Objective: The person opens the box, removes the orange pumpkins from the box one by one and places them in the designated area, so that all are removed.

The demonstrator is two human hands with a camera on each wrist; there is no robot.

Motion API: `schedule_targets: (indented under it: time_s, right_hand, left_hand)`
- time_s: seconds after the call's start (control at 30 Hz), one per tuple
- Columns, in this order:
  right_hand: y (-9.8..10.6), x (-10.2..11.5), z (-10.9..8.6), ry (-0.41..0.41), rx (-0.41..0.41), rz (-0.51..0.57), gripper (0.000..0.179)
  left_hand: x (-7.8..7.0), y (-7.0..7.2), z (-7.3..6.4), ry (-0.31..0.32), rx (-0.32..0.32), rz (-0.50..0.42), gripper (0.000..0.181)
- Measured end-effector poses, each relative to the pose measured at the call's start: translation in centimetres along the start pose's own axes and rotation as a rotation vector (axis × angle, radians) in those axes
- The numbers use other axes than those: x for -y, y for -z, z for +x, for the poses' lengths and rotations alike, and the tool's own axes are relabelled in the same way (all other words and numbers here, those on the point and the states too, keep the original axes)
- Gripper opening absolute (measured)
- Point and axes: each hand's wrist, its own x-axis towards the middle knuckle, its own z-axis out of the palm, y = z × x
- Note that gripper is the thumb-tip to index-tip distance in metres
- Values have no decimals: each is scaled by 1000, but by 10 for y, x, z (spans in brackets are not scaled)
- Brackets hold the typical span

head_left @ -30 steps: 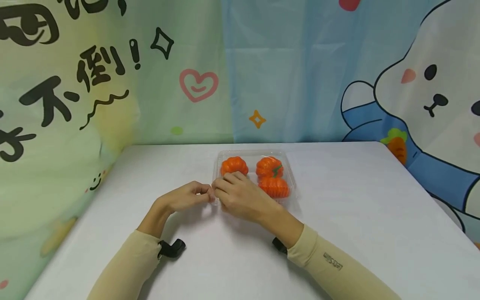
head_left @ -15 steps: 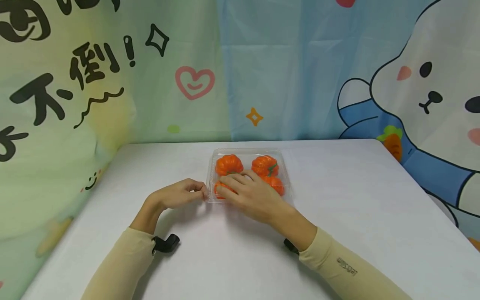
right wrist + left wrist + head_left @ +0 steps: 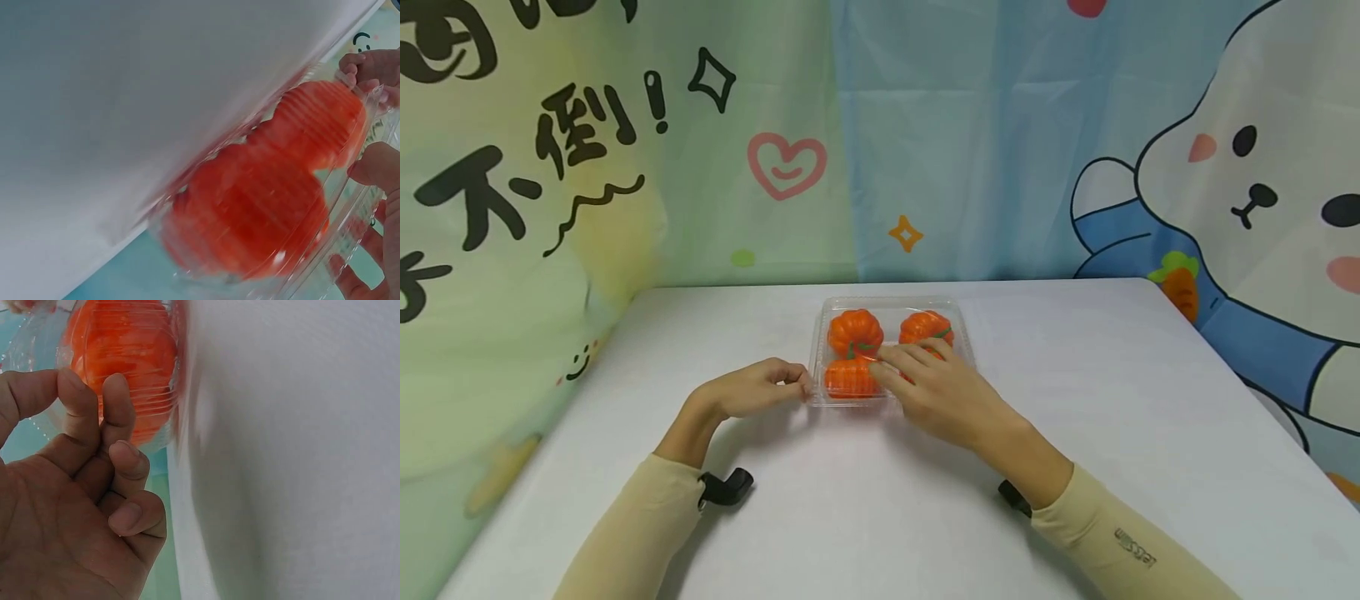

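Observation:
A clear plastic clamshell box (image 3: 891, 318) sits on the table with several small orange pumpkins (image 3: 855, 331) inside. At its front left corner my left hand (image 3: 767, 388) pinches the plastic edge between thumb and index finger, and the other fingers curl loosely, as the left wrist view shows near a ribbed wall over a pumpkin (image 3: 122, 356). My right hand (image 3: 951, 398) lies over the front right of the box, fingers spread and touching the lid. It partly hides the front right pumpkin, which shows large through the plastic (image 3: 256, 209) in the right wrist view.
A white cloth covers the table (image 3: 865, 517). Behind it hangs a printed curtain (image 3: 925, 150) with a cartoon bear and lettering. Black wrist cameras (image 3: 727, 487) are strapped at both sleeves.
My right hand has moved from the front left corner across the lid to the right, uncovering the front left pumpkin. My left hand stays at the corner. The head view has shifted slightly.

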Motion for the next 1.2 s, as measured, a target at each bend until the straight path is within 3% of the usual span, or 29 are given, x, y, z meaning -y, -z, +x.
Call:
schedule_targets:
  time_s: [0.2, 0.43, 0.8, 1.2]
  right_hand:
    - [6, -8, -16, -19, 13, -3, 49]
    - [11, -18, -33, -65, 33, 30, 47]
    - [9, -24, -43, -52, 10, -9, 43]
    - [13, -31, -44, 29, -7, 68, 55]
  left_hand:
    - [1, 0, 0, 0, 9, -1, 26]
    - [-1, 1, 4, 5, 14, 20, 23]
    - [4, -2, 7, 88, -21, -26, 31]
    - [-3, -11, 12, -36, -78, 35, 16]
